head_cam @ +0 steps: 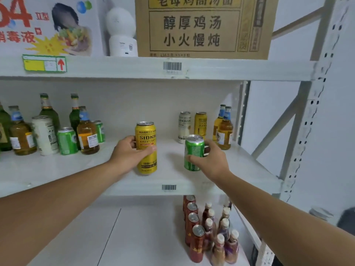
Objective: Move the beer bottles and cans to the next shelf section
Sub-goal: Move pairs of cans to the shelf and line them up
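My left hand (128, 153) grips a tall yellow beer can (146, 137) upright over the middle of the white shelf (96, 169). My right hand (211, 160) holds a green can (193, 148) upright just to its right. At the shelf's back right stand a white can (184, 126), a yellow can (200, 123) and two amber bottles (223, 129). On the left of the shelf is a group of green and amber bottles (48, 112) with a white can (44, 135) and green cans (67, 141).
A cardboard box (201, 27), a white round device (121, 29) and a printed white carton (48, 25) sit on the upper shelf. Red cans (194, 227) and small bottles (222, 237) fill the lower shelf's right side. The metal upright (307, 131) bounds the right edge.
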Tool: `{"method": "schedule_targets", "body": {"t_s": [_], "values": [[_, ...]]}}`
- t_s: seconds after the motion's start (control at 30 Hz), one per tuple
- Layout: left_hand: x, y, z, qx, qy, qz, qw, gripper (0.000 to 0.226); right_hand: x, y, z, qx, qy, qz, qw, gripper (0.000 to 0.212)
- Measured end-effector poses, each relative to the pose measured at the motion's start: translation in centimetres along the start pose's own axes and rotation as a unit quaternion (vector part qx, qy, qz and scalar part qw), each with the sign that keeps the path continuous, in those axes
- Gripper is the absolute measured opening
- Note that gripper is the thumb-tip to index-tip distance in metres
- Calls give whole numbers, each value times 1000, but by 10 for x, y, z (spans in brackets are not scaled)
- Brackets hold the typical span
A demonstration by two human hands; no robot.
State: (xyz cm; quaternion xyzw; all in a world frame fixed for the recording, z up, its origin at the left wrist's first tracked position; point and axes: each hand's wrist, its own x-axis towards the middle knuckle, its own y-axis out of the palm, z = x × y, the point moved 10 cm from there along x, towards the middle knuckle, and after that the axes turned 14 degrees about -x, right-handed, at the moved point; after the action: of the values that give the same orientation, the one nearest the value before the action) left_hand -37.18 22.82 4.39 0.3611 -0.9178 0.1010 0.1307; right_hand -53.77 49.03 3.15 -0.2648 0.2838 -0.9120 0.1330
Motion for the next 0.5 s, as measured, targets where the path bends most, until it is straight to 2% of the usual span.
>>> {"method": "schedule_targets", "body": {"t_s": [0.13,0.33,0.5], "values": [[7,42,0,3,-2,11,1000,48,14,-16,-28,-1,2,9,1000,57],[34,92,-3,33,12,52,998,46,40,-28,-56,11,11,-8,1000,66],[72,131,8,27,16,93,995,52,57,-31,-79,-2,41,-29,999,69]]}}
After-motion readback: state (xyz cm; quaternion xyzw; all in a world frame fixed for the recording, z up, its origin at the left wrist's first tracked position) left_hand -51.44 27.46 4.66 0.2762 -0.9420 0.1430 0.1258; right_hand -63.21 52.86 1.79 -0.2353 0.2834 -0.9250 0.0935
